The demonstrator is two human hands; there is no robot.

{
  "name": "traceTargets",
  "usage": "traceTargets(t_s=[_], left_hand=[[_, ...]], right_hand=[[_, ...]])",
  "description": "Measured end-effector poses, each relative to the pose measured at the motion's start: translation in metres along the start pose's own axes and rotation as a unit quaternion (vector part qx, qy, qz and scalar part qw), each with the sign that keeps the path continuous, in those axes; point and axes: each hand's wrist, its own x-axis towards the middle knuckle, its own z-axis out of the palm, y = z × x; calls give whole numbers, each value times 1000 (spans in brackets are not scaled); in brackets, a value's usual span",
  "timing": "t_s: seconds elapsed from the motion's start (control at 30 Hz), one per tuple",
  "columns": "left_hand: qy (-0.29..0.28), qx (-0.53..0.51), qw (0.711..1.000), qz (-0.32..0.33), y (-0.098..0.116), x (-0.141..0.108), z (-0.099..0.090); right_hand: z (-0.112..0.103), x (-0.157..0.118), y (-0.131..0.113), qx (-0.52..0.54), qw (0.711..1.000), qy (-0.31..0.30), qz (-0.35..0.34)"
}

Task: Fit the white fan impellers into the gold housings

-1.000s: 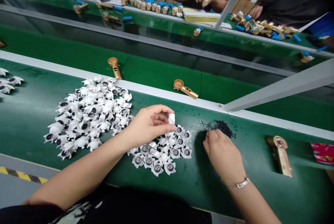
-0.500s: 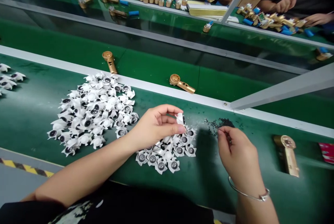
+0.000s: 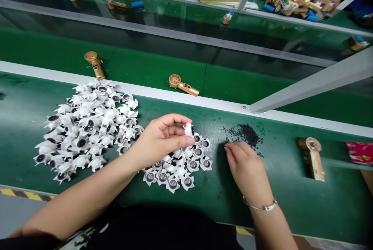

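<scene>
The left hand (image 3: 157, 138) pinches a white fan (image 3: 188, 129), best kept lightly steady; the right hand's (image 3: 247, 167) fingertips meet, perhaps on something unseen, near-left of black bits (image 3: 249, 134).

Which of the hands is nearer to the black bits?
Right. The right hand is just on the near side of the black bits; the left hand is farther off, to their left, holding a white piece.

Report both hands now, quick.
Left hand: closed on a white fan rotor.
Right hand: pinched closed near the black bits; contents cannot be told.
</scene>
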Motion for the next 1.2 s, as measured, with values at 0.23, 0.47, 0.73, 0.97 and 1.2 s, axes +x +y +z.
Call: traceTargets(t_s=[0.23, 0.47, 0.73, 0.97, 1.2], left_hand=[[-9, -4, 1000, -7, 0, -3, 1], [-22, -11, 999, -25, 2, -7, 5], [-76, -71, 994, -17, -5, -7, 2], [-59, -58, 997, -10, -5, -6, 2], [-13, -58, 998, 14, -4, -3, 2]], right_hand=[[-10, 23, -2, -17, 998, -59, -15], [-25, 49, -45, 159, 986, -50, -16], [-32, 58, -88, 294, 955, -4, -37], [-36, 59, -88, 242, 966, 20, -86], [-31, 46, -88, 156, 967, 80, -183]])
